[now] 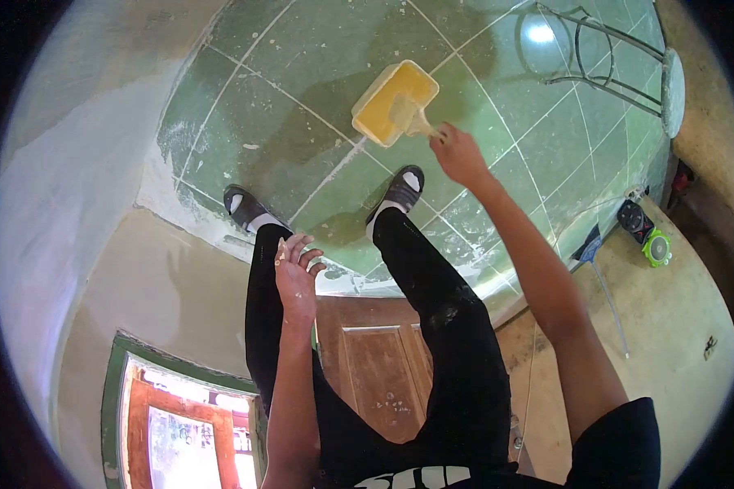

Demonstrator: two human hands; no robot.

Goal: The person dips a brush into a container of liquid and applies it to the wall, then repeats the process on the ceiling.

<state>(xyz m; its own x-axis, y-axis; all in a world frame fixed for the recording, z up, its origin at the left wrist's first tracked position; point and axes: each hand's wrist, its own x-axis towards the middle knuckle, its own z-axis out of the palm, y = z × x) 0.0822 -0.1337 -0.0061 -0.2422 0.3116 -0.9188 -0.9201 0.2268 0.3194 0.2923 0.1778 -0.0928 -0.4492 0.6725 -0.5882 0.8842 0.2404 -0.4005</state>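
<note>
My right hand [461, 155] is closed around the handle of a wide paintbrush [408, 114]. The brush's pale head is over a rectangular tub [363, 122] of yellow paint [420, 81]; whether it touches the paint is hard to tell. The tub sits on the green tiled floor, in front of my right foot. My left hand [296, 273] hangs in front of my left leg, holding nothing, its fingers apart and loosely bent. Whitish smears mark its fingers.
Green floor tiles [302, 163] carry white splatters. A metal-legged stool [612, 77] is at the upper right. Plastered walls [73, 147] curve along the left. Below are a wooden door [375, 367] and a window [179, 424]; a green-and-black device [656, 247] is at right.
</note>
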